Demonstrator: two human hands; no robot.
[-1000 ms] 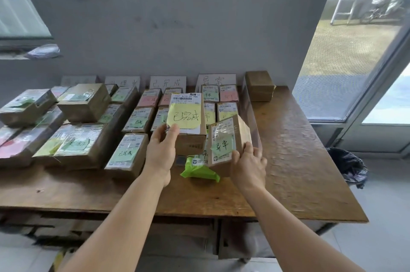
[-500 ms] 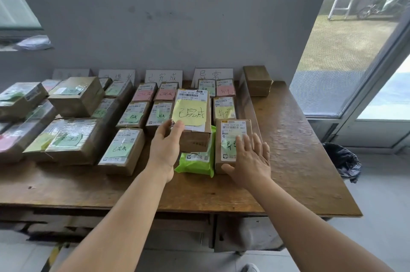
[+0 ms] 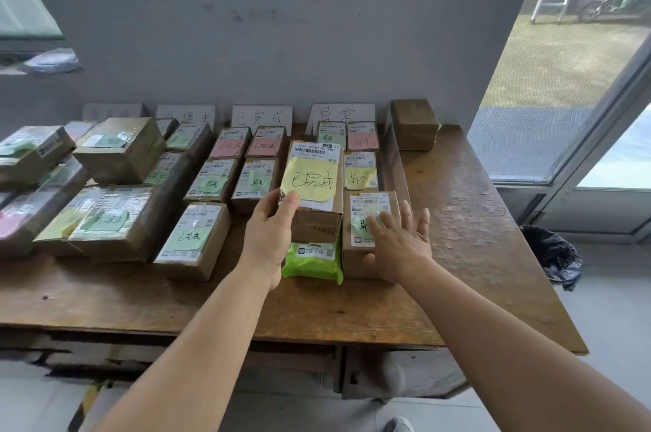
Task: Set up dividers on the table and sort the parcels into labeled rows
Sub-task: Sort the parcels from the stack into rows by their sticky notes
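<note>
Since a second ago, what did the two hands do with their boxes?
The right hand set its box with the green note down at the near end of the rightmost row and let go; its fingers now lie spread over it. The left hand still holds the box with the yellow note above the green pouch.

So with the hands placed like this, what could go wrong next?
1. The left hand grips the cardboard box with the yellow note above the green plastic mailer; it may slip or land in the wrong row.
2. The right hand, fingers straight, could nudge the small brown box with the green note into the clear plastic divider.
</note>
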